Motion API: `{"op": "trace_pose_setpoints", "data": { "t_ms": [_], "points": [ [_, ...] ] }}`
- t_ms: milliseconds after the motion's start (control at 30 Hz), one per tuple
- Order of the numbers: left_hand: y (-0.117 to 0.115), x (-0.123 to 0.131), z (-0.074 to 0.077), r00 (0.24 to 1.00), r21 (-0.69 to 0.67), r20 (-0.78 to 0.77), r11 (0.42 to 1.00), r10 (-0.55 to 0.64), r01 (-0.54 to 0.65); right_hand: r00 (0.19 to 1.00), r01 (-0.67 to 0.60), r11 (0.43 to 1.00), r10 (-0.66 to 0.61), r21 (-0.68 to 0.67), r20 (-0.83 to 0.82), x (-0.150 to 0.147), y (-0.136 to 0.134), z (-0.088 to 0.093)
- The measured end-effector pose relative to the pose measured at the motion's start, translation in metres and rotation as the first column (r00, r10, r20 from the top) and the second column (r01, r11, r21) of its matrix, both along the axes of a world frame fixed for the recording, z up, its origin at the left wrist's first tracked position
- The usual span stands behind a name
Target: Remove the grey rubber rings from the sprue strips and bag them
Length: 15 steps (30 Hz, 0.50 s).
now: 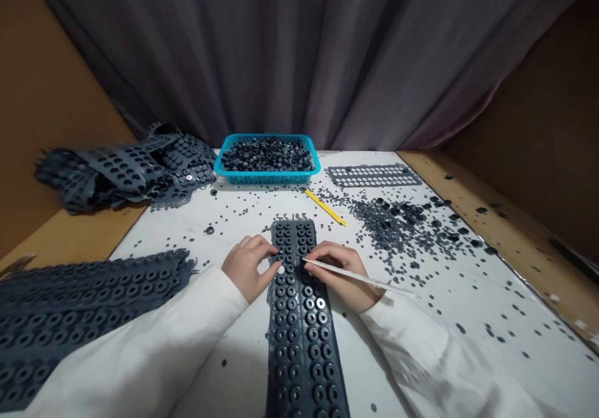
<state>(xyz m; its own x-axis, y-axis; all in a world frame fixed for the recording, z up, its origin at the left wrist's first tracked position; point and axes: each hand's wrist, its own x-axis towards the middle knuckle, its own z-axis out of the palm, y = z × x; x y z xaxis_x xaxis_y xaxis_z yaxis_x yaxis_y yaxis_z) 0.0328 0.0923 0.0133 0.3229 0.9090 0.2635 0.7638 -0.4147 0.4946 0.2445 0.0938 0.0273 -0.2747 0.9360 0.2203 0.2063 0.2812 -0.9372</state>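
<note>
A long dark grey rubber sheet (pixel 299 318) with rows of raised rings lies lengthwise in front of me on the white table. My left hand (pixel 248 265) is at its left edge, thumb and forefinger apart and resting by the rings, beside a white round spot. On the other side, my right hand (pixel 344 271) is closed in a pen-like grip around a slim white pointed stick (pixel 360 276). The stick's tip meets the sheet between the ring rows, close to my fingertips. Whether the tip is inside a ring I cannot tell.
Behind the sheet stands a blue basket (pixel 266 174) full of small dark rubber pieces. Crumpled perforated sheets (pixel 126 168) pile up at the left, above more ringed sheets (pixel 93 299). A yellow strip (pixel 325 208), a perforated sheet (pixel 374 175) and scattered dark discs (pixel 393 221) lie rightward.
</note>
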Motion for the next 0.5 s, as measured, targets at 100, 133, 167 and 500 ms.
{"op": "trace_pose_setpoints", "data": {
  "t_ms": [100,133,167,500],
  "points": [
    [0.001,0.002,-0.001,0.999,0.03,0.035,1.0,-0.004,0.003,1.0,-0.019,1.0,0.019,-0.015,0.005,-0.006,0.007,0.003],
    [0.001,0.002,-0.001,0.999,0.035,0.043,0.999,-0.008,0.006,0.999,-0.043,0.999,0.043,-0.006,0.004,-0.009,0.009,0.004],
    [0.0,0.002,-0.001,0.999,0.037,0.049,0.999,-0.012,0.01,0.997,-0.073,0.997,0.073,0.013,-0.002,-0.01,0.012,0.004],
    [-0.001,0.007,-0.004,0.974,-0.068,0.227,0.998,0.029,-0.014,0.956,-0.292,0.956,0.292,0.036,0.007,-0.01,0.015,-0.002]
  ]
}}
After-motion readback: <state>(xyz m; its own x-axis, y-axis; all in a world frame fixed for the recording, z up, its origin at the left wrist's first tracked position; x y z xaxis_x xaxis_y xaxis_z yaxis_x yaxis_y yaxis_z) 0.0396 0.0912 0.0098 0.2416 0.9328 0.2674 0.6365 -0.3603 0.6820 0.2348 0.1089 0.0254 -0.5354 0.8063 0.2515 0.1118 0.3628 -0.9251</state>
